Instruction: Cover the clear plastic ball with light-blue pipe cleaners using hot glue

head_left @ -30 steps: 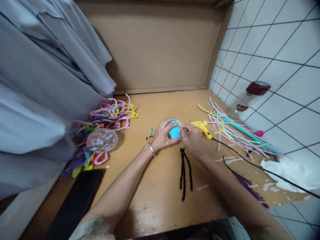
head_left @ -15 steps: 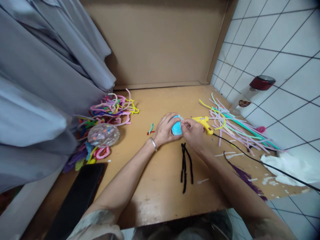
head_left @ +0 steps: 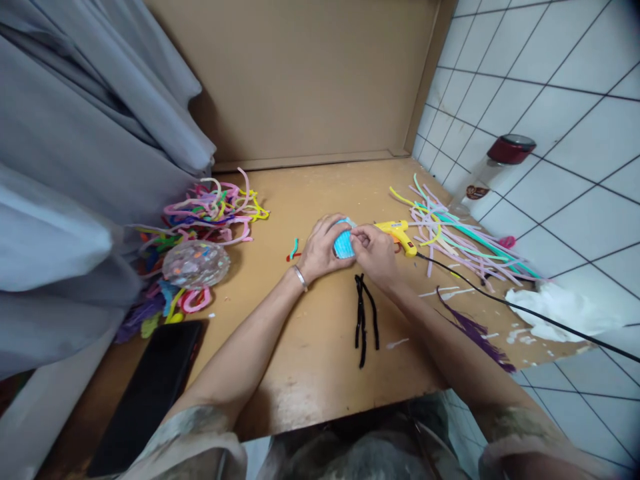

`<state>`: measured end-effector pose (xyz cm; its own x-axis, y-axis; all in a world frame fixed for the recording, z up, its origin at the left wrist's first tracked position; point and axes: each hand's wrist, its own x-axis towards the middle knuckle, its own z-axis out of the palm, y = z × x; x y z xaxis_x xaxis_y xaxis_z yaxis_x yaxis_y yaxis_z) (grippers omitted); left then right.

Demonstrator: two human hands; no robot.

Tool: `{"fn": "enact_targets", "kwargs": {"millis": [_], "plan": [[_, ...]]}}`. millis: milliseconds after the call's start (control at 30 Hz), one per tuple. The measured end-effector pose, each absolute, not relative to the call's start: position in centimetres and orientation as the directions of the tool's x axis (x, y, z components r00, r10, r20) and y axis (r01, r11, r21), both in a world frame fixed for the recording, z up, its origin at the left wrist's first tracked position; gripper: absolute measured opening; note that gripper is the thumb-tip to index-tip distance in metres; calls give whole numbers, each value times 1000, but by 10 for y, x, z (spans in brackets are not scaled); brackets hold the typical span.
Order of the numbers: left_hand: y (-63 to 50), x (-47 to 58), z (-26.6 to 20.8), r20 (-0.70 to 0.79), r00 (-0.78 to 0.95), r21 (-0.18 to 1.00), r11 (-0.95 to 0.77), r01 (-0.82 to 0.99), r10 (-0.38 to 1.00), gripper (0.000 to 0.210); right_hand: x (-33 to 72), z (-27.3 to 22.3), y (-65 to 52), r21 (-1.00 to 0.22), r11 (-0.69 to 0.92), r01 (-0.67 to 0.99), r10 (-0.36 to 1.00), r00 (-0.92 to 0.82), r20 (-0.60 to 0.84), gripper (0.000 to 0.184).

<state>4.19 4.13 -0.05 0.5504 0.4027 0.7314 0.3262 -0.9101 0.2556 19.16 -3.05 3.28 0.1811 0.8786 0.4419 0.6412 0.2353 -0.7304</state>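
A light-blue rounded piece with a ribbed, fuzzy look [head_left: 343,245] is held over the middle of the table. My left hand [head_left: 320,250] wraps round its left side, thumb at the front, with a silver bracelet on the wrist. At the piece's right edge my right hand [head_left: 375,253] is closed in a pinch; what sits between its fingertips is too small to make out. Just behind that hand lies a yellow glue gun [head_left: 400,235]. Several black pipe cleaners [head_left: 361,320] rest on the table below the hands. Short blue and red bits [head_left: 294,250] lie left of my left hand.
Left, a heap of coloured pipe cleaners [head_left: 215,210] surrounds a clear bumpy container [head_left: 196,264]; a black phone [head_left: 155,387] lies nearer. Right are loose pastel pipe cleaners [head_left: 465,243], a lidded bottle [head_left: 493,170], a black cord [head_left: 480,287], purple fringe [head_left: 475,337] and white tissue [head_left: 555,310].
The whole view has shifted slightly, so everything sits a little further left and higher. Both hands keep nearly the same hold at the blue piece.
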Motion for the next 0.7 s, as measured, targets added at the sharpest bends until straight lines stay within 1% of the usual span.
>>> {"fn": "enact_targets", "kwargs": {"millis": [133, 233, 367, 500, 600, 700], "plan": [[41, 42, -1, 711, 556, 278, -899, 339, 430, 55, 191, 34, -33, -703, 241, 669, 883, 150, 446, 16], [40, 42, 0, 700, 547, 307, -885, 352, 460, 53, 191, 33, -35, -654, 248, 715, 877, 120, 465, 20], [39, 41, 1, 713, 518, 331, -878, 345, 472, 52, 192, 29, -40, -586, 237, 775, 880, 86, 468, 34], [40, 42, 0, 714, 522, 325, -881, 343, 467, 57, 196, 28, -50, -532, 277, 800, 870, 26, 493, 44], [41, 42, -2, 709, 511, 342, -871, 353, 486, 58, 198, 34, -62, -516, 344, 785, 836, -4, 549, 40], [44, 43, -6, 706, 511, 355, -869, 344, 491, 62, 197, 43, -74, -549, 420, 723, 819, -40, 573, 24]]}}
